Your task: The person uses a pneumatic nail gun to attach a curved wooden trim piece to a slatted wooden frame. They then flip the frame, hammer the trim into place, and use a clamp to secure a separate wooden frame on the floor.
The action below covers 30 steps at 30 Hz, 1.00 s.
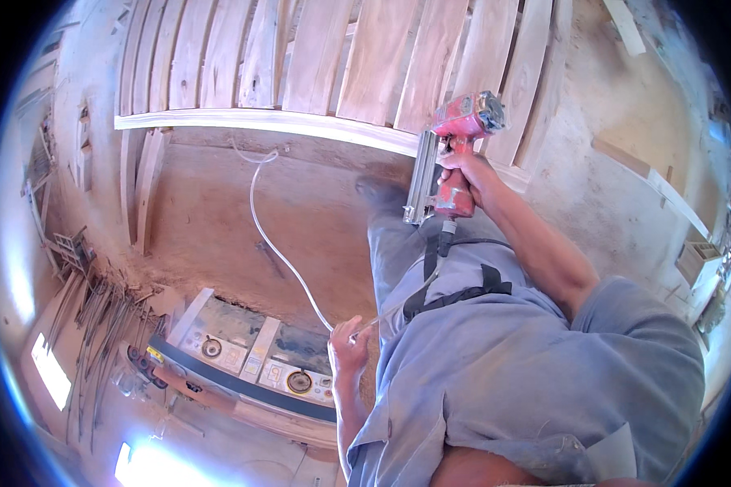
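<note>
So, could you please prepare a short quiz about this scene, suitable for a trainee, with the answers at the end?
1. Which hand grips the red nail gun?
a) left
b) right
c) both

2. True or false: the left hand holds the pale hose.

3. Fill in: the wooden panel at the top of the view is made of long, spaced ____.

Key:
1. b, the right hand
2. True
3. Slats

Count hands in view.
2: the right hand grips the red nail gun; the left hand holds the pale hose. Others could be hidden in the cluttered edges.
</note>
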Available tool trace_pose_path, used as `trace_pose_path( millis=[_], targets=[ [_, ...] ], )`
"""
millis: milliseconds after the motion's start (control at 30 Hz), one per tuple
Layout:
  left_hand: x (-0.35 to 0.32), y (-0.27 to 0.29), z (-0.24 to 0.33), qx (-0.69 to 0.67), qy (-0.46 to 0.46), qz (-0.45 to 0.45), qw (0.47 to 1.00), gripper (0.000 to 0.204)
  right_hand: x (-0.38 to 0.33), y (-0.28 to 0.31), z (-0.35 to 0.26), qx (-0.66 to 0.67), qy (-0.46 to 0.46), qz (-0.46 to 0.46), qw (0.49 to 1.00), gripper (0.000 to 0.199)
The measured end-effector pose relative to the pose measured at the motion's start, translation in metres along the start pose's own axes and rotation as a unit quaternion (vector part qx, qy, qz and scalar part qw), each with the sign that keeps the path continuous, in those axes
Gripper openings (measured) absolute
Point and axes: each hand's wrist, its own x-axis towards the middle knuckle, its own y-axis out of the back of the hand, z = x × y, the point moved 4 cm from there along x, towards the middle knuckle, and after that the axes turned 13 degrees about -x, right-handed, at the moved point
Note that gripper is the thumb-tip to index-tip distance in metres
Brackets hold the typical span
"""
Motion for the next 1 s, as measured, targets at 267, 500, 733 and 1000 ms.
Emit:
trace_pose_path(
  millis=[267, 500, 733, 1000],
  targets=[
    [0.043, 0.025, -0.037, -0.001, 0.018, -0.084, 0.996, 0.030, -0.003, -0.029, 0.006, -0.025, 0.026, 0.080, 0.996, 0.007],
    [0.076, 0.079, -0.072, -0.012, 0.001, -0.096, 0.995, 0.030, 0.013, -0.047, 0.029, -0.034, 0.079, 0.157, 0.984, 0.005],
    [0.084, 0.094, -0.095, -0.029, -0.012, -0.130, 0.991, 0.029, 0.007, -0.067, 0.013, -0.092, 0.076, 0.199, 0.973, 0.006],
    [0.094, 0.105, -0.089, -0.022, -0.029, -0.133, 0.990, 0.029, 0.011, -0.071, 0.006, -0.172, 0.063, 0.203, 0.962, 0.007]
  ],
)
